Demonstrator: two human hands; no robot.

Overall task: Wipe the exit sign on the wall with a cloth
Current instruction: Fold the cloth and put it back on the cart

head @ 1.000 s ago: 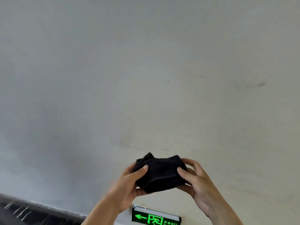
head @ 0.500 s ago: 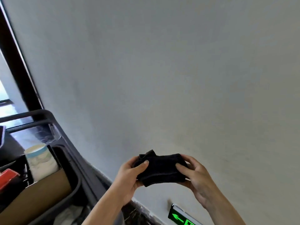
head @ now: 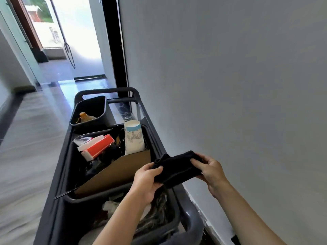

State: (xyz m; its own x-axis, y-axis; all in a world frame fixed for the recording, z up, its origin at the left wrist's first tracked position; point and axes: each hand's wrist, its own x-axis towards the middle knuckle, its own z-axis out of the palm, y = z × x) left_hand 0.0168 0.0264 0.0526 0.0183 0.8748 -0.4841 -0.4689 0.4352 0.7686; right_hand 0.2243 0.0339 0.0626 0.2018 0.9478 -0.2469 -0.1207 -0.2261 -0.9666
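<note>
Black cloth sits bunched between our two hands, above the near corner of a dark cleaning cart and close to the pale wall on our right. Our left hand is closed on its left end, thumb over the top and fingers curled beneath. Our right hand pinches the right end, thumb and fingertips pressed together on the fabric.

Exit sign, the thing we are meant to wipe, is not in view; a small dark shape at the bottom edge near the skirting may be part of it, but we cannot tell.

One risk, in our judgement: with our head turned toward the cart, we could reach for the wall blindly and miss the sign. Another is that a loose end slips from the pinch and the cloth drops into the cart's bin among the cardboard and rubbish.
</note>
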